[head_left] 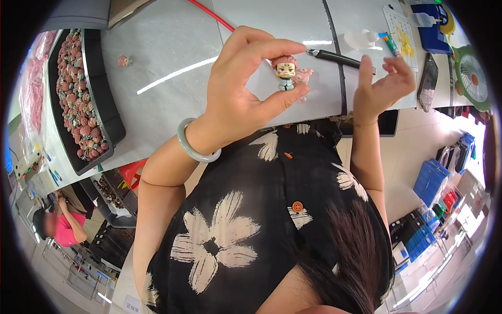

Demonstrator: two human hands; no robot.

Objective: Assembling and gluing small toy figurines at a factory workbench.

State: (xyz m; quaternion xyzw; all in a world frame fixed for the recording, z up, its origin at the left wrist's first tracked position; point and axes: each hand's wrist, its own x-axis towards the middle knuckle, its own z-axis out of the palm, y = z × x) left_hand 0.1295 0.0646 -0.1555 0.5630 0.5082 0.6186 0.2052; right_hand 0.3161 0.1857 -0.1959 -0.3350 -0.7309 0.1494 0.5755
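Note:
My left hand (230, 91), with a pale green bangle (189, 144) at its wrist, is raised over the grey worktop. Between its thumb and index finger is a small toy figurine (286, 74), upright, with pink hair and a pale blue-grey body. Just behind that figurine, a pale pink piece (304, 76) shows in part; its kind is unclear. My right hand (385, 86) holds nothing, its fingers spread and partly curled. Near it lies a black utility knife (342, 58), its tip pointing toward my left hand.
At left, a black tray (109, 94) holds many pink-haired figurines; one loose figurine (124, 61) lies beside it. A red rod (212, 14) lies at the back. Toward the right are a white bottle (361, 39), a glue tube (389, 44), a phone (428, 81) and a green fan (470, 76).

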